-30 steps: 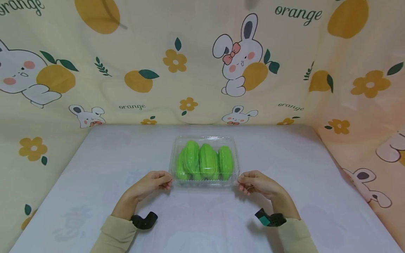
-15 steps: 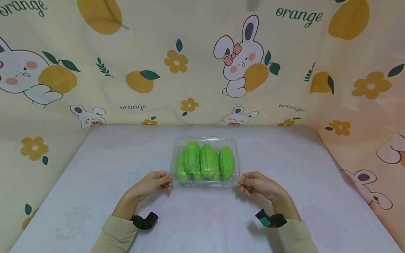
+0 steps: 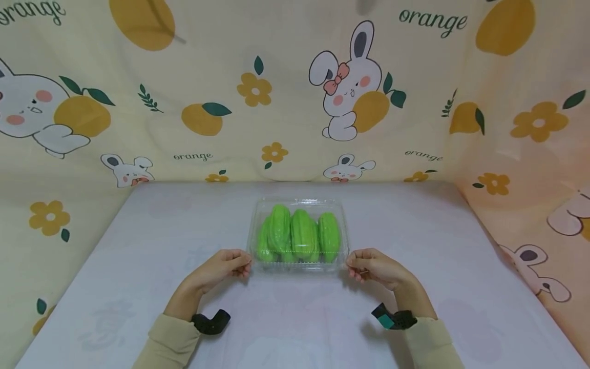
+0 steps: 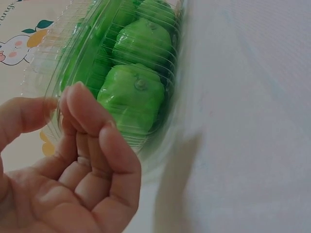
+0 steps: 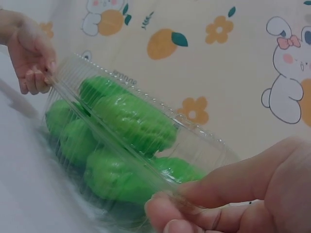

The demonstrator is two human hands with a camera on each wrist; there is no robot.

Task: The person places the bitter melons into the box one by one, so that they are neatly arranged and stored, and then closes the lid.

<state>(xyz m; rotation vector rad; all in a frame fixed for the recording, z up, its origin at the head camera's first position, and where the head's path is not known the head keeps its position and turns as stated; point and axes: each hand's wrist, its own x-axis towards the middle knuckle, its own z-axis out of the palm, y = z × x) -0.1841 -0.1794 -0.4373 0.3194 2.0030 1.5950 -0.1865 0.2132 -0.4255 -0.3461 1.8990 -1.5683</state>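
Note:
A clear plastic clamshell box [image 3: 298, 267] sits on the table with its lid down. Several bright green, ridged gourds [image 3: 303, 233] lie inside it. At the near left corner, my left hand [image 3: 227, 267] pinches the rim between thumb and fingers. My right hand [image 3: 379, 268] pinches the rim at the near right corner in the same way. In the left wrist view, the curled fingers [image 4: 114, 145] stand beside the box wall, with gourds [image 4: 133, 94] behind it. The right wrist view shows the thumb and fingertips on the rim, and gourds [image 5: 136, 121] piled under the lid.
A white cloth-covered table [image 3: 295, 318] surrounds the box. Behind it and along both sides hangs a cream curtain [image 3: 295, 102] printed with rabbits, oranges and flowers. A dark strap device [image 3: 211, 322] is on the left wrist, another strap device [image 3: 394, 318] on the right.

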